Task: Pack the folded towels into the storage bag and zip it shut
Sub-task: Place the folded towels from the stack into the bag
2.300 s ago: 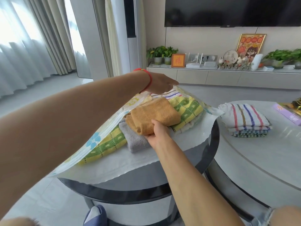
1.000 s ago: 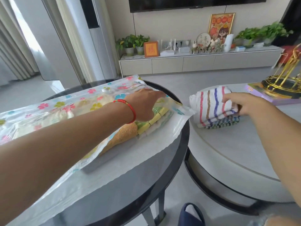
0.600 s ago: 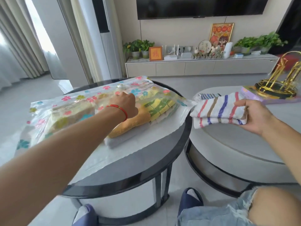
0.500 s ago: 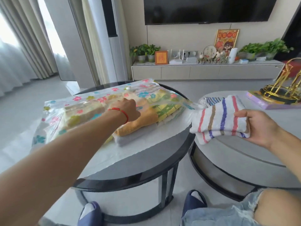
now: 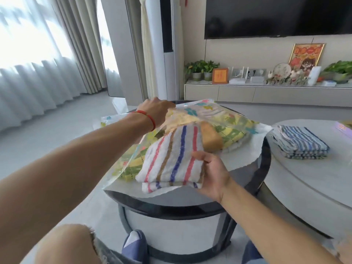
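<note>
Towel [image 5: 171, 159] with stripes sits in the right hand [image 5: 211, 176], whose grip pinches its near right corner, thumb on top. The towel's far end is already under the clear top sheet of the storage bag [image 5: 228, 121], which lies on the round dark worktop [image 5: 190, 204]. The left hand [image 5: 156, 111] holds that top sheet up at the far left, so the mouth stays wide. The towel's long way points away from the person, straight into the bag, so a push forward looks right. One more folded towel pile [image 5: 301, 143] waits on the pale worktop [image 5: 304, 183], nearer the right hand
</note>
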Demonstrator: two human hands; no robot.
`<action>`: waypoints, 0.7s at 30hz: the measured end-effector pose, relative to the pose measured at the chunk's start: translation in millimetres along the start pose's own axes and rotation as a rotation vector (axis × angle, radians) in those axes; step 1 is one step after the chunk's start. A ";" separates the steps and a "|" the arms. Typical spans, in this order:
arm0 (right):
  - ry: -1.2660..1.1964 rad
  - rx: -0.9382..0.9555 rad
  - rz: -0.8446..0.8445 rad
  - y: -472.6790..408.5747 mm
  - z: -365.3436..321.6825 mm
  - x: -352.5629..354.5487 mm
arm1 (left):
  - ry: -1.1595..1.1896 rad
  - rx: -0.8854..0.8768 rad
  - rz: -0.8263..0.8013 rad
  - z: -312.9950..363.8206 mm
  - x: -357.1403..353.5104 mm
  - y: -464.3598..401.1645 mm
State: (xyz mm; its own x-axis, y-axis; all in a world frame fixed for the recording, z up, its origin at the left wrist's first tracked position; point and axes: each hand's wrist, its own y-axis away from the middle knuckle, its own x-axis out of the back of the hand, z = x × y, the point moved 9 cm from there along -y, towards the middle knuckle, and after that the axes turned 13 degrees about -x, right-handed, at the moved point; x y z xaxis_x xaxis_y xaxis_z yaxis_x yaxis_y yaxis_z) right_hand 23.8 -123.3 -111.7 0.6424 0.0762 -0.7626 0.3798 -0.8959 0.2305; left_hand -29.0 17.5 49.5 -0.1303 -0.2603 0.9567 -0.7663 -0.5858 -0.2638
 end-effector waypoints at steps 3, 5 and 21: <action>-0.123 0.075 -0.016 -63.6 11.0 -33.0 | -0.012 -0.062 0.048 -3.0 20.3 -3.4; -0.314 0.143 0.029 -99.2 14.5 -39.3 | -0.051 -0.093 0.079 -3.5 34.0 -8.5; -0.188 -0.081 0.418 -156.1 71.6 -49.2 | -0.131 -0.126 0.057 16.4 33.4 -13.5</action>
State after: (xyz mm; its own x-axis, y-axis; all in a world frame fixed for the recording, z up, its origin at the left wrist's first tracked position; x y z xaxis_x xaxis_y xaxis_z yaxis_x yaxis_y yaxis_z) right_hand -114.8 -18.6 -153.5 0.6227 -0.3714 -0.6887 0.1695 -0.7952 0.5821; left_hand -12.7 4.1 83.0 -0.0987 -0.3926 0.9144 -0.8337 -0.4691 -0.2914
